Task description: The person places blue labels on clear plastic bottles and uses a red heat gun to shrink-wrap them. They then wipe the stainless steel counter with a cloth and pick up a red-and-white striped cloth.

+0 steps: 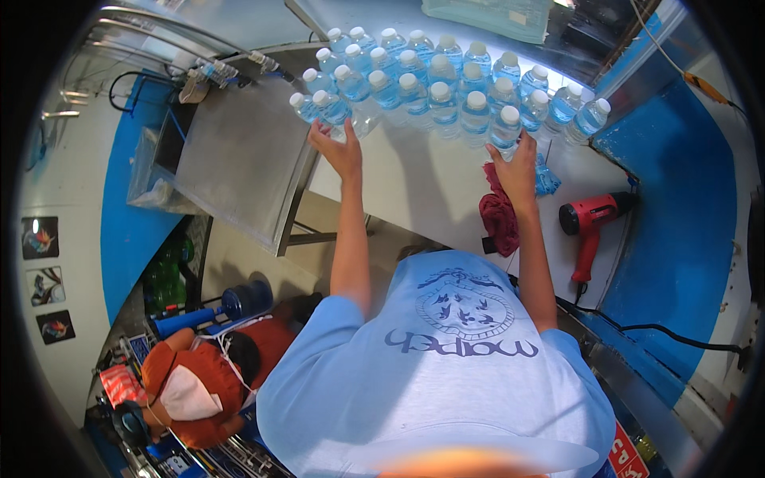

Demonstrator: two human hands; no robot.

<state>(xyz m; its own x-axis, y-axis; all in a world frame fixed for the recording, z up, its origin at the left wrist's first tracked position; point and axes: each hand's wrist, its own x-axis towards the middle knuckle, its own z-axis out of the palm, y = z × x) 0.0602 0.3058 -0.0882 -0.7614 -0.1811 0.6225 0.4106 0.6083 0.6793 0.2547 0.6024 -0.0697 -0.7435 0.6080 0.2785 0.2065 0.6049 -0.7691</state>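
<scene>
Several small clear plastic bottles with white caps and blue labels point(414, 94) stand upright in close rows on the far part of the white table. My left hand point(341, 153) has its thumb and fingers around the lower part of a front bottle point(331, 108) at the left end of the group. At the front right, my right hand point(516, 169) grips the base of another water bottle point(505, 129) between thumb and fingers. Both arms reach forward, and my fingertips are partly hidden behind the bottles.
A red heat gun point(588, 231) with a black cord lies at the right, near a dark red cloth point(500, 213) and a blue crumpled piece point(547, 177). A steel table point(231, 155) adjoins at left. Another person in an orange top point(187, 390) is at lower left.
</scene>
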